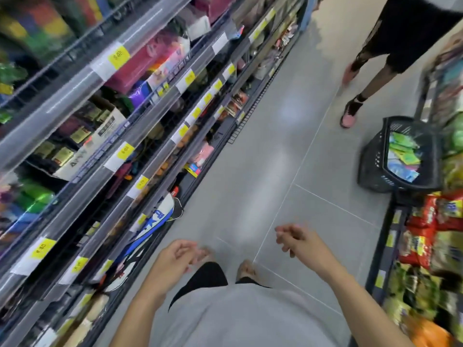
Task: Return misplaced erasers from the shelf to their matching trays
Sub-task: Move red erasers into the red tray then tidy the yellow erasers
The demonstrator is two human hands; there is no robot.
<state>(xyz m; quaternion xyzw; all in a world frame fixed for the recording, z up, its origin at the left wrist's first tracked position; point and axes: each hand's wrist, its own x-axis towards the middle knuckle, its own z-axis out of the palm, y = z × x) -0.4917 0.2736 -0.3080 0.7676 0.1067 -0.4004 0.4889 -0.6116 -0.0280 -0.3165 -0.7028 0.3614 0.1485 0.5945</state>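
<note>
Head view: left hand [175,259] and right hand [298,241] hang loose, empty, right of shelf [120,136]; erasers unlocated, so searching comes next.

A black basket [370,169] sits on the gray floor [263,159] at the right, with green and blue packs inside. Just near it, red snack bags [423,236] fill a low rack. Far off, a person in black shorts and pink shoes [348,118] stands. Yellow price tags [119,57] dot the left side. A blue and white racket bag [155,221] leans there, low down.
</note>
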